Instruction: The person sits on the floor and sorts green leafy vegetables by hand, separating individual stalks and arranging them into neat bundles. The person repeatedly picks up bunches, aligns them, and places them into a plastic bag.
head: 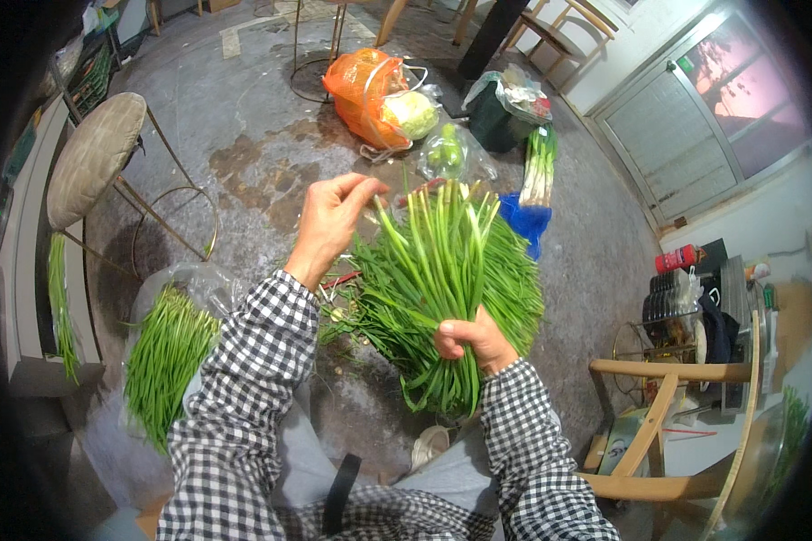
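My right hand [477, 340] is closed around the leafy lower part of a bunch of garlic chives [440, 257], whose pale stalk ends point away from me. My left hand [331, 223] is at the bunch's upper left, thumb and forefinger pinched at the tip of one stalk [391, 226]. The fingers hide the very end of that stalk. Beneath and to the right of the bunch lies a large heap of green chives [514, 284] on the floor. Left of my left forearm, more chives [166, 358] rest on a clear plastic bag [199, 277].
Beyond the heap are an orange mesh sack [355, 101] with a cabbage [411, 113], a clear bag of green vegetables [446, 152], a lined bin [497, 118] and scallions [540, 166]. A cushioned stool [98, 159] stands left, a wooden chair frame [670, 372] right.
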The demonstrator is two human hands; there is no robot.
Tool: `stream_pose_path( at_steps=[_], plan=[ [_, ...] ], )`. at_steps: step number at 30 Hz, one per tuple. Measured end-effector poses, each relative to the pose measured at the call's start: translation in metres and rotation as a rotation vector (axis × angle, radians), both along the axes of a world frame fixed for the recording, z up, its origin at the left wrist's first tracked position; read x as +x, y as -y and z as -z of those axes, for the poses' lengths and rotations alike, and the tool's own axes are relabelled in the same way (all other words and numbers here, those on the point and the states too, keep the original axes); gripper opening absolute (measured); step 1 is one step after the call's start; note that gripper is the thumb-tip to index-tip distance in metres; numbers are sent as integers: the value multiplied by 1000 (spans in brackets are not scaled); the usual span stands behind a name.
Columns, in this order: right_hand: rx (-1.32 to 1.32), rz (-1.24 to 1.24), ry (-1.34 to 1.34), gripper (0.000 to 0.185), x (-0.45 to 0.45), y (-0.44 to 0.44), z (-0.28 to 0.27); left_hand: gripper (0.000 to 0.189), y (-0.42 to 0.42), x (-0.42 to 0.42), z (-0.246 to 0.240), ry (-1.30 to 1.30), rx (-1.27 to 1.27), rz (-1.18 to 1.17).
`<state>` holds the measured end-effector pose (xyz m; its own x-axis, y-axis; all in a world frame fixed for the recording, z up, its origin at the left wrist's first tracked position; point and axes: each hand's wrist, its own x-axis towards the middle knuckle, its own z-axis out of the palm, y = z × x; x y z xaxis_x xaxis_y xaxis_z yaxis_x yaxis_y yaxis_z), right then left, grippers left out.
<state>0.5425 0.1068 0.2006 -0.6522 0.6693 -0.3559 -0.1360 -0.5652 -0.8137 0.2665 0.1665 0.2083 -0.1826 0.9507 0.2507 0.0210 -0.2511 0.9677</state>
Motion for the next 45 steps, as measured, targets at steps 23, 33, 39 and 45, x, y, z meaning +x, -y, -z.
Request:
stream_pose_path(
  at_steps=[23,33,39,45],
  plan=[
    [-88,54,-212,52,15,0,10,17,2,-12,1,-339,-100,-22],
    [-198,-16,-365,50,14,1,24,30,9,25,-8,531,-229,467],
    [-187,-38,-363,51,9,2,18,18,1,8,11,648,-224,259],
    [26,150,-149,27,5,-4,9,22,8,10,36,296,-478,51]
  ],
)
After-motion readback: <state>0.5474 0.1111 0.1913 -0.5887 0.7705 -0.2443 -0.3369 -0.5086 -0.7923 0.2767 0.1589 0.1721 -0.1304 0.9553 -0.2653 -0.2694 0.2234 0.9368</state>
